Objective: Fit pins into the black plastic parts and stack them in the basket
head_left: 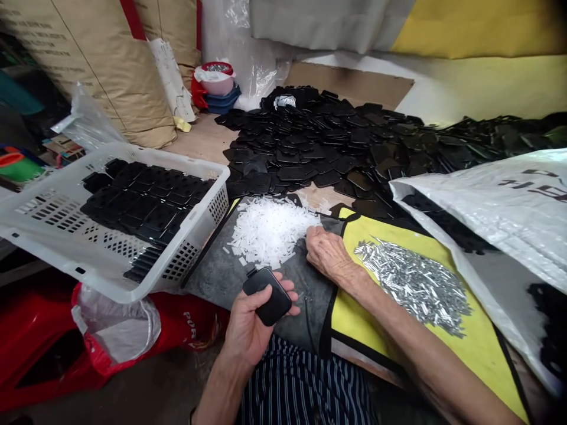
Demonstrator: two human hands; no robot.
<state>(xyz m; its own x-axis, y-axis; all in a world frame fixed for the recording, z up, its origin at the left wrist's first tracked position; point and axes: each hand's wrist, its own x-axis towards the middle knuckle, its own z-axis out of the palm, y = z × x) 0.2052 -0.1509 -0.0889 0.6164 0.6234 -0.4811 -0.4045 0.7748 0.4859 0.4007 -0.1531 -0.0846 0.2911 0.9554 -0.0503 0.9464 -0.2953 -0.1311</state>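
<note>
Gray mat (pixel 212 277), left hand (pixel 259 324) gripping black case (pixel 268 296), right hand (pixel 328 254) curled beside white pieces (pixel 270 230)

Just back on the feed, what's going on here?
A person holds a black rounded plastic piece in their left hand. Their right hand rests on a grey mat between a heap of white plastic bits and silver metal pieces on a yellow cloth. A tilted white basket holds flat black pieces, and many more lie behind it.

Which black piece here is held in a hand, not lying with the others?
The rounded black piece in the left hand. It is lifted above the lap; the others lie in the large heap or in the white plastic basket.
</note>
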